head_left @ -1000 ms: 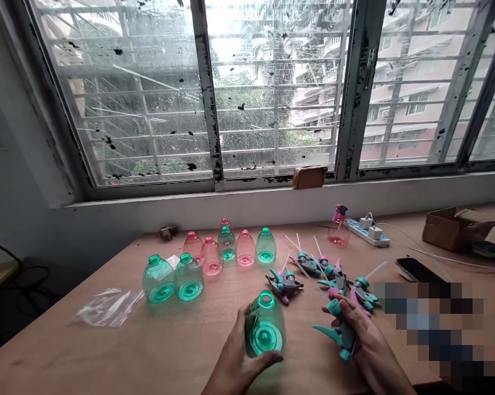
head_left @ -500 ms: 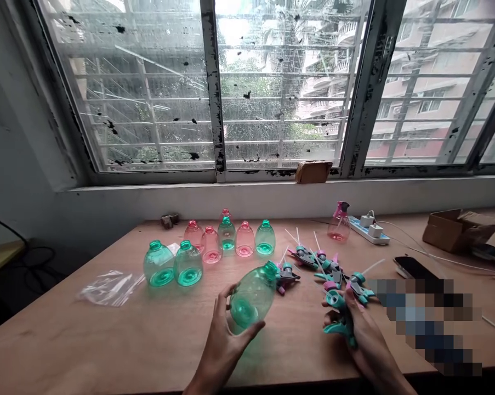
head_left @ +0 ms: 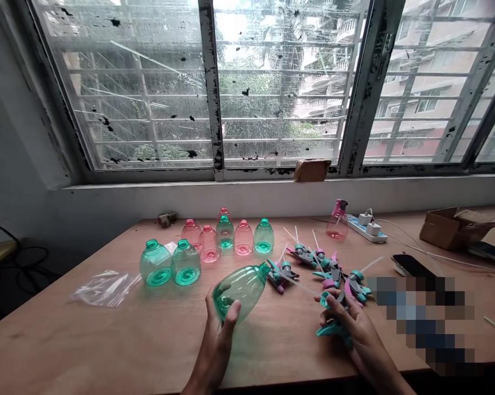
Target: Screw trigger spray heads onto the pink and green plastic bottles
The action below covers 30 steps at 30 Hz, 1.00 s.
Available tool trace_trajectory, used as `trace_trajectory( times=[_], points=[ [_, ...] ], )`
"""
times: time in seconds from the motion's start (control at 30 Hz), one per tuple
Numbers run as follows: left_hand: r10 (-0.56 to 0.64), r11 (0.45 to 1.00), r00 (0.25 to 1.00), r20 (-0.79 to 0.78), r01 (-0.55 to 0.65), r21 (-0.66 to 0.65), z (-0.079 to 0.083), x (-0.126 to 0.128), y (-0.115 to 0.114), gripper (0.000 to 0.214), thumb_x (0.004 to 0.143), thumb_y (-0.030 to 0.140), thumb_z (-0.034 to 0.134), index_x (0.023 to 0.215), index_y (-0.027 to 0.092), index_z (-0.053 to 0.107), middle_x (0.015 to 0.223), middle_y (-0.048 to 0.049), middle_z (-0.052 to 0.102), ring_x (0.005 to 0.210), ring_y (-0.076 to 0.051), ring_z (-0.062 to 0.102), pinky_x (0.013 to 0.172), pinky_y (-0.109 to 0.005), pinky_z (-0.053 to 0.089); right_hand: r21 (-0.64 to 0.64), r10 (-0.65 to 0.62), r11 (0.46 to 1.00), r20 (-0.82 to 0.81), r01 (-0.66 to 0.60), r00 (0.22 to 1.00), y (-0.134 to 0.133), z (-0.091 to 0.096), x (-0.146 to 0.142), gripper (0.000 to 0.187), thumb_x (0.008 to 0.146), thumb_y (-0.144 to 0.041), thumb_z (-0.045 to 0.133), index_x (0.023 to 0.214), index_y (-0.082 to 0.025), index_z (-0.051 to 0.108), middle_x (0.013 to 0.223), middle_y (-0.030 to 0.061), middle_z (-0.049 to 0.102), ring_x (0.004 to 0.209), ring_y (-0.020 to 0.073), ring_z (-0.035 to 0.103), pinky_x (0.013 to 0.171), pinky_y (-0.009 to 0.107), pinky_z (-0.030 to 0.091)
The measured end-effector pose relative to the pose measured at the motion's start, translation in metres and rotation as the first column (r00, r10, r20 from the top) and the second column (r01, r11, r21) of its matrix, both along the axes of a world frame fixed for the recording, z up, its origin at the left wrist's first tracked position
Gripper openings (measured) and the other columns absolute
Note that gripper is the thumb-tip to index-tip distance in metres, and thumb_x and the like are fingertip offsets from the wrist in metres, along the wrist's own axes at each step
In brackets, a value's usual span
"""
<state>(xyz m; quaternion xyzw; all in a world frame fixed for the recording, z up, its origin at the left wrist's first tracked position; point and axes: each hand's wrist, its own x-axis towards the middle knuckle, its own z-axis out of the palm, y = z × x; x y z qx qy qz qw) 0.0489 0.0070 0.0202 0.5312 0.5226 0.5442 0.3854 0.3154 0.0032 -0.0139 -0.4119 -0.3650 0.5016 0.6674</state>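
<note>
My left hand (head_left: 220, 329) is closed around a clear green bottle (head_left: 243, 291), tilted so its open neck points up and right. In my right hand (head_left: 350, 323) is a teal and grey spray trigger head (head_left: 333, 329), its thin clear tube stretching left toward the bottle's neck. Whether the tube's tip touches the neck I cannot tell. Just beyond my right hand lie several pink, teal and grey spray heads (head_left: 329, 269) in a loose pile. Another spray head (head_left: 283, 274) rests behind the held bottle's neck.
Several green bottles (head_left: 186, 266) and pink bottles (head_left: 210, 244) stand uncapped at the back left. A plastic bag (head_left: 107, 288) lies left. An assembled pink spray bottle (head_left: 337, 222), a power strip (head_left: 366, 227), a phone (head_left: 414, 266) and a cardboard box (head_left: 456, 230) occupy the right side.
The green bottle has tipped further over to the right, and my left hand has shifted slightly left with it. The spray head in my right hand has turned, so its tube now points left.
</note>
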Motion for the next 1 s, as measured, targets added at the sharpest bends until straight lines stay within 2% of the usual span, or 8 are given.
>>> trace_trajectory(
  times=[0.13,0.33,0.5,0.6,0.7,0.8,0.9,1.0],
  points=[
    [0.012,1.0,1.0,-0.008,-0.012,0.0,0.001,-0.001,-0.002,0.056,0.091,0.057,0.047,0.133,0.021,0.05,0.138,-0.0118,0.058,0.132,-0.034,0.049,0.112,-0.052,0.036,-0.005,0.008,1.0,0.039,-0.008,0.999,-0.002,0.001,-0.003,0.031,0.081,-0.04,0.078,0.102,-0.024,0.063,0.084,-0.0026,0.069,0.056,0.0129,0.063,0.052,0.024,0.054],
    [0.016,1.0,0.996,0.087,-0.016,0.0,0.008,0.002,-0.007,0.069,0.09,0.066,0.043,0.144,0.022,0.042,0.155,-0.0094,0.043,0.149,-0.033,0.025,0.123,-0.052,0.011,-0.025,0.066,0.998,0.084,-0.064,0.994,-0.001,-0.005,0.001,0.036,0.072,-0.042,0.084,0.098,-0.02,0.072,0.072,0.0002,0.073,0.053,0.0138,0.062,0.051,0.024,0.05],
    [-0.035,0.999,0.997,0.067,0.033,0.033,0.008,0.002,-0.007,0.079,0.087,0.07,0.045,0.147,0.02,0.038,0.152,-0.0119,0.046,0.145,-0.035,0.032,0.121,-0.052,0.019,-0.033,0.083,0.996,0.171,-0.078,0.982,-0.005,-0.004,-0.001,0.04,0.062,-0.045,0.089,0.09,-0.019,0.079,0.066,0.0029,0.076,0.06,0.0178,0.066,0.058,0.025,0.051],
    [-0.137,0.99,0.99,-0.038,0.138,0.029,0.008,0.001,-0.005,0.077,0.087,0.071,0.043,0.143,0.018,0.046,0.141,-0.0126,0.058,0.135,-0.037,0.045,0.117,-0.05,0.027,-0.064,0.164,0.985,0.098,-0.158,0.982,-0.012,-0.003,-0.01,0.041,0.065,-0.052,0.085,0.086,-0.019,0.075,0.07,0.0048,0.078,0.059,0.021,0.071,0.059,0.03,0.055],
    [-0.268,0.962,0.945,-0.189,0.272,-0.006,0.009,0.0,-0.003,0.069,0.089,0.07,0.04,0.135,0.02,0.055,0.121,-0.0096,0.07,0.114,-0.036,0.059,0.103,-0.045,0.043,-0.087,0.272,0.96,0.051,-0.267,0.961,-0.017,-0.005,-0.023,0.043,0.07,-0.054,0.082,0.088,-0.017,0.069,0.06,0.0039,0.076,0.052,0.0215,0.071,0.053,0.031,0.055],
    [-0.328,0.944,0.918,-0.221,0.324,-0.055,0.006,-0.001,-0.001,0.068,0.092,0.069,0.033,0.133,0.02,0.055,0.116,-0.0099,0.073,0.105,-0.033,0.064,0.095,-0.043,0.048,-0.086,0.294,0.952,0.002,-0.292,0.956,-0.015,-0.004,-0.033,0.043,0.073,-0.052,0.081,0.094,-0.017,0.064,0.057,0.0007,0.073,0.049,0.0198,0.069,0.049,0.03,0.054],
    [-0.281,0.96,0.942,-0.183,0.279,-0.039,0.001,-0.001,0.001,0.074,0.088,0.07,0.043,0.142,0.019,0.046,0.141,-0.0142,0.058,0.129,-0.036,0.051,0.111,-0.047,0.036,-0.032,0.236,0.972,0.036,-0.235,0.971,-0.008,0.0,-0.034,0.045,0.072,-0.047,0.084,0.098,-0.017,0.062,0.063,0.0009,0.075,0.057,0.0191,0.07,0.055,0.03,0.057],
    [-0.272,0.959,0.941,-0.2,0.283,0.029,-0.002,-0.001,0.0,0.075,0.086,0.062,0.057,0.148,0.025,0.038,0.155,-0.0111,0.041,0.145,-0.036,0.031,0.118,-0.049,0.027,-0.03,0.221,0.975,0.098,-0.219,0.97,-0.004,0.003,-0.03,0.049,0.067,-0.043,0.088,0.099,-0.017,0.061,0.066,0.0012,0.076,0.062,0.02,0.07,0.062,0.032,0.057]
  ],
)
